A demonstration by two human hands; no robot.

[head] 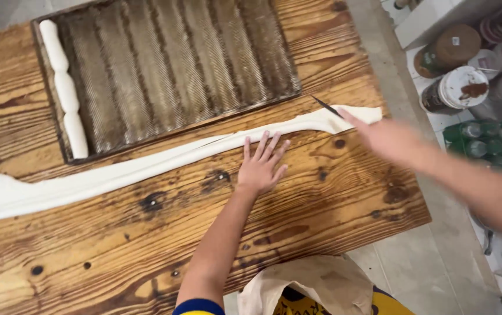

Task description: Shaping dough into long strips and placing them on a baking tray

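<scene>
One long strip of white dough (146, 169) is lying diagonally across the wooden table (321, 204), running from the left edge up toward the right end. The left hand (261, 166) is resting flat on the wood with all five fingers spread, fingertips just touching the strip's lower edge, not gripping anything. The right hand (379, 137) is coming in blurry from the right, holding one thin dark knife (327, 107) with the blade sitting over the strip's right end, so that hand is closed around the handle as far as I can tell. Just behind the strip, one dark corrugated baking tray (169, 64) is sitting on the table, with three shaped dough pieces (64, 87) lined up end to end in its leftmost groove. Off the table on the right, several round lidded tubs (455, 87) are standing together, too blurred to count.
</scene>
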